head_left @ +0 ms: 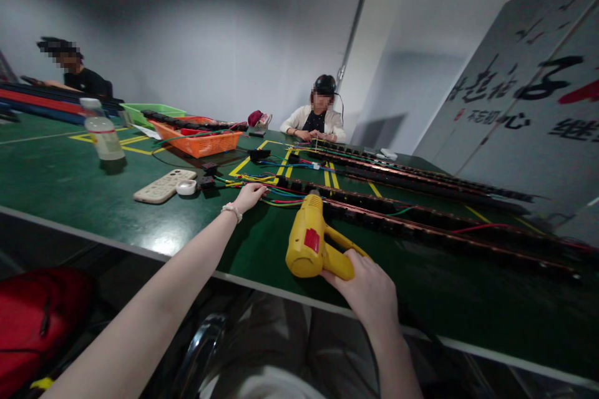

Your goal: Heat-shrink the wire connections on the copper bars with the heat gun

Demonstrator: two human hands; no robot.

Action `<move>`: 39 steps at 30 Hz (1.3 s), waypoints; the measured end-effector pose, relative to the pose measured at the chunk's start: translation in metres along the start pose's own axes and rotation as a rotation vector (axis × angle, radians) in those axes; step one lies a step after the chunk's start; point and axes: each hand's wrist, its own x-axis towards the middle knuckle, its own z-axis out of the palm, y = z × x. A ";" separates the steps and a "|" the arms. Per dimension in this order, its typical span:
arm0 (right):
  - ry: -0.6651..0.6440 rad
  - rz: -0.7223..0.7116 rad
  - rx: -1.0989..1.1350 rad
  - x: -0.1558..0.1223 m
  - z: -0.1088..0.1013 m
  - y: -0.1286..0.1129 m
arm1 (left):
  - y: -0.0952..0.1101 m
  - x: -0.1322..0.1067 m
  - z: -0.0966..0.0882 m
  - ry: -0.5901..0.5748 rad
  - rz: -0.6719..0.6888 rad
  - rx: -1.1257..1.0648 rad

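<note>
My right hand (pixel 369 290) grips the handle of a yellow heat gun (pixel 309 237), whose nozzle points away from me toward a long black and copper strip (pixel 421 224) on the green table (pixel 93 181). My left hand (pixel 248 195), with a pale bracelet at the wrist, reaches forward and rests on a bundle of coloured wires (pixel 276 190) at the near end of the strip. Its fingers curl down over the wires; what they hold, if anything, is hidden.
A white remote (pixel 163 186) and a roll of tape (pixel 186 187) lie to the left, with a water bottle (pixel 103 134), an orange basket (pixel 201 140) and a green tray (pixel 150 112) behind. More strips (pixel 421 174) run to the right. Two people sit across the table. A red bag (pixel 37 318) sits low at the left.
</note>
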 end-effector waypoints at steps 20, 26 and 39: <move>0.231 -0.119 -0.042 0.000 0.010 -0.046 | 0.004 0.000 0.001 0.013 -0.015 0.021; 0.174 -0.126 0.028 0.008 0.012 -0.065 | 0.005 0.000 0.002 0.015 -0.041 -0.036; 0.097 -0.177 0.163 0.026 0.019 -0.094 | 0.011 -0.004 -0.002 0.083 -0.085 -0.101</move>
